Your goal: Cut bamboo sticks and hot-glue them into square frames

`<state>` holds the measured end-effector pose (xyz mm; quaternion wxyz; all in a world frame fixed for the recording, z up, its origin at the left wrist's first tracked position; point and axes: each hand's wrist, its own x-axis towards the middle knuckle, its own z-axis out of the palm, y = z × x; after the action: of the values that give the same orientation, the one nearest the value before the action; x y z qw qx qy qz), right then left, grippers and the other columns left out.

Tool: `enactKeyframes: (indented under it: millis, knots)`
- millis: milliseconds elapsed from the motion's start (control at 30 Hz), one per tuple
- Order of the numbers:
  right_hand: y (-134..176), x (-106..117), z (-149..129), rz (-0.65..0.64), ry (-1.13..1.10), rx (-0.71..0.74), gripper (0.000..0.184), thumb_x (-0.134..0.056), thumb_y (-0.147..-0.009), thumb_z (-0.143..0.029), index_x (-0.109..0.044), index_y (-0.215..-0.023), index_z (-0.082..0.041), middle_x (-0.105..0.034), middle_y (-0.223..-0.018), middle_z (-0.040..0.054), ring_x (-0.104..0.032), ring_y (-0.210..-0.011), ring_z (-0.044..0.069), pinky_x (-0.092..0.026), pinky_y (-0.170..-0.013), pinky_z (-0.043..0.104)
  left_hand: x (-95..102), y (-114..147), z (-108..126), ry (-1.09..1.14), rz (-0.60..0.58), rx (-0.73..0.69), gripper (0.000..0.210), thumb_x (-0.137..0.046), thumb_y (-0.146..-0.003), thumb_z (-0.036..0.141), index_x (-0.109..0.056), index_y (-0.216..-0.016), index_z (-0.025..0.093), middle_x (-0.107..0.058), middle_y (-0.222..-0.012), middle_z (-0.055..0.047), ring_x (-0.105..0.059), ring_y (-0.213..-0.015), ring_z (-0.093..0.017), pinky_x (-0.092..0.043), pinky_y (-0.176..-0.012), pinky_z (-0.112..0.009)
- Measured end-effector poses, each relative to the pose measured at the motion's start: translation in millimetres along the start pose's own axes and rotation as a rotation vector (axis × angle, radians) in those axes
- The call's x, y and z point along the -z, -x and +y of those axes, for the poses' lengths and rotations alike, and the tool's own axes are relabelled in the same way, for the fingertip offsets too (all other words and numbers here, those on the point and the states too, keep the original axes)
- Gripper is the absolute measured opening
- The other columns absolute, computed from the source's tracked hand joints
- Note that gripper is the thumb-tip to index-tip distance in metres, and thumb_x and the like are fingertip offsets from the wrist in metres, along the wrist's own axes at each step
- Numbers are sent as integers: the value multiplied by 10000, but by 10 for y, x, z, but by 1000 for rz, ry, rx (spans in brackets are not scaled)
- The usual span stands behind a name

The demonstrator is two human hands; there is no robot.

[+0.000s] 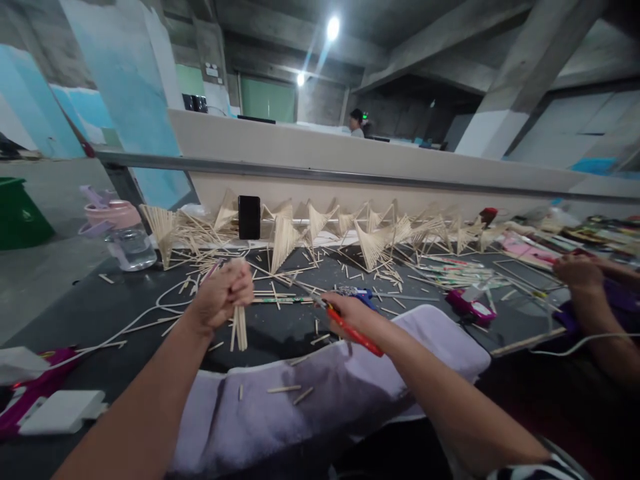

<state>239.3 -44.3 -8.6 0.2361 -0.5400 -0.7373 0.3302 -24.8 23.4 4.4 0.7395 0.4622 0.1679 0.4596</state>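
Pale straw-yellow bundled sticks [241, 328] and pliers [353, 328] with bright orange-red handles stand out against the dark grey tabletop [143, 360], its near edge covered by a pale lavender cloth [300, 423]. Along the far edge run cream-coloured stick frames [284, 240], patterned in fanned stripes, with a plain black phone [249, 217] among them and, by the far left corner, a clear bottle [133, 250] with a pink lid and lilac handle. Toward the right edge is a magenta-and-white device [470, 307]; a white block [63, 411] marks the near left corner.
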Motion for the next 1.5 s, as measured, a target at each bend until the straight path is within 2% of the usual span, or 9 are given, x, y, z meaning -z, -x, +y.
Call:
enactKeyframes:
  millis: [133,300,433,533,667,833,1100,1267,1500]
  knots:
    - [-30,-289,50,18,509,43,378,-529,-699,-241,-555,-1076,-251,-608,-912,59,-574,-761,184,-394,-634,267,155,-30,176,275,108,-138,155,-431,-885,161,-457,-733,146,-286,-512,77,-251,-365,-24,-254,-363,-124]
    - [-147,-576,-119,-71,588,179,641,-606,-645,-372,-458,-1253,-233,-575,-1072,114,-580,-864,243,-428,-674,304,245,-58,157,395,173,-141,150,-400,-900,156,-470,-768,137,-330,-526,70,-308,-374,-21,-294,-377,-124]
    - [-366,-478,-206,-22,354,259,479,-500,-756,-249,-492,-1235,-239,-626,-1033,78,-584,-907,207,-422,-769,297,239,-111,54,328,229,-112,86,-455,-871,144,-498,-797,136,-380,-557,59,-366,-406,-26,-372,-426,-142]
    - [-580,-452,-181,49,-48,192,318,-406,-848,-239,-557,-1125,-199,-645,-916,58,-596,-855,167,-434,-774,291,209,-165,-84,210,276,-91,34,-505,-831,118,-525,-812,138,-460,-602,33,-455,-465,-48,-476,-530,-198]
    - [-762,-652,-89,-187,-718,66,252,-518,-827,-334,-535,-1022,-175,-611,-787,3,-588,-697,116,-471,-649,257,152,-218,-315,71,339,-46,90,-551,-788,88,-545,-856,147,-593,-735,-28,-606,-642,-130,-542,-688,-314]
    - [-774,-809,26,-445,-1159,13,460,-747,-594,-424,-528,-890,-147,-604,-707,-1,-606,-608,132,-486,-615,294,-2,-290,-473,-25,321,-44,139,-618,-751,109,-555,-864,159,-635,-783,-28,-634,-724,-151,-544,-741,-325]
    - [-794,-603,176,-460,-1375,10,340,-692,-698,-317,-552,-923,-103,-646,-639,51,-632,-544,168,-506,-560,324,-161,-515,-345,-279,196,173,331,-667,-726,235,-576,-1033,149,-666,-870,-82,-636,-769,-197,-535,-638,-287]
    - [-822,-552,189,-360,-1378,-65,319,-723,-672,-273,-579,-886,-86,-653,-643,54,-638,-545,164,-511,-574,315,-109,-526,-494,-319,172,72,256,-673,-718,265,-604,-934,146,-658,-791,-31,-604,-655,-125,-489,-600,-217]
    - [-885,-660,254,-338,-1368,-87,355,-774,-606,-243,-612,-873,-73,-666,-682,70,-650,-576,171,-518,-584,309,6,-407,-625,-561,302,-33,282,-734,-628,284,-624,-832,125,-640,-750,-23,-571,-621,-116,-450,-577,-209]
